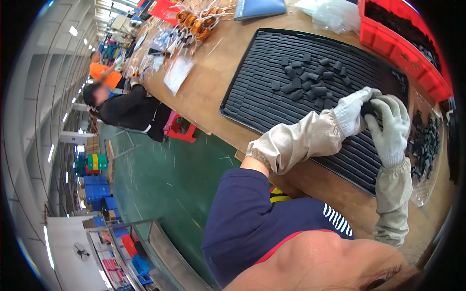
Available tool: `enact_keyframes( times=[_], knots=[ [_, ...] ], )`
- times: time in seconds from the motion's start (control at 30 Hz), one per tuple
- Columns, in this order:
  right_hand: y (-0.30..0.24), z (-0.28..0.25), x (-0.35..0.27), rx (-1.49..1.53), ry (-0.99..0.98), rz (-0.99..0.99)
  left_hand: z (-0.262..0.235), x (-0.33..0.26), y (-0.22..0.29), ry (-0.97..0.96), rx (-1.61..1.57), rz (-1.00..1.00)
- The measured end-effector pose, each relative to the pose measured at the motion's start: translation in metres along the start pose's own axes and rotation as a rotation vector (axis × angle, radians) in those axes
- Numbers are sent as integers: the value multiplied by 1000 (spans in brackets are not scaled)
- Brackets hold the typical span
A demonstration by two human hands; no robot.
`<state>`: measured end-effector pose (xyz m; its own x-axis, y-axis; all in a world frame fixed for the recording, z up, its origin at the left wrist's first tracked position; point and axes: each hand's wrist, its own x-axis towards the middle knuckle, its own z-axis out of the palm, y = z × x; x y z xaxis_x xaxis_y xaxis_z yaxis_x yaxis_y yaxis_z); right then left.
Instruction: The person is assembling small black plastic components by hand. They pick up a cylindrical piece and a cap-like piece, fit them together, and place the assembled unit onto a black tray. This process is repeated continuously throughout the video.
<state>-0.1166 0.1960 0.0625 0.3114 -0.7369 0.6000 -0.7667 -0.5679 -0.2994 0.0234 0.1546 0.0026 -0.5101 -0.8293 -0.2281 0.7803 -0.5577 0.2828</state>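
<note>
1. The small black piece [369, 108] sits between the two gloved hands, over the tray's edge at three o'clock.
2. The right hand [392, 125] is partly closed, its bent fingers and thumb around that piece.
3. The left hand [353, 110] meets it at nine o'clock, fingers bent inward; I cannot tell whether it grips the piece too.
4. The black ridged tray [247, 87] spreads below and to ten o'clock of the hands, lying on the brown table [218, 63].
5. Loose black pieces [315, 80] lie heaped on it at ten o'clock.
6. A red bin [395, 41] holding dark items stands at one o'clock.
7. More black parts [427, 145] lie on clear plastic at four o'clock.
8. A co-worker in black [124, 109] sits far off at nine o'clock.
</note>
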Motion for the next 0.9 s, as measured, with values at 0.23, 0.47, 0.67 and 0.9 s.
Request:
enact_keyframes(
  times=[0.23,0.47,0.67,0.9],
  knots=[
    [21,-7,1,378,24,211,-8,13,-6,-21,38,-69],
    [48,-21,5,-46,-107,-102,7,-14,13,-153,879,94],
    [44,-23,4,-30,-213,-84,8,-19,24,-220,903,-22],
    [37,-20,3,-11,-245,-102,24,-30,39,-118,1103,-124]
  ],
)
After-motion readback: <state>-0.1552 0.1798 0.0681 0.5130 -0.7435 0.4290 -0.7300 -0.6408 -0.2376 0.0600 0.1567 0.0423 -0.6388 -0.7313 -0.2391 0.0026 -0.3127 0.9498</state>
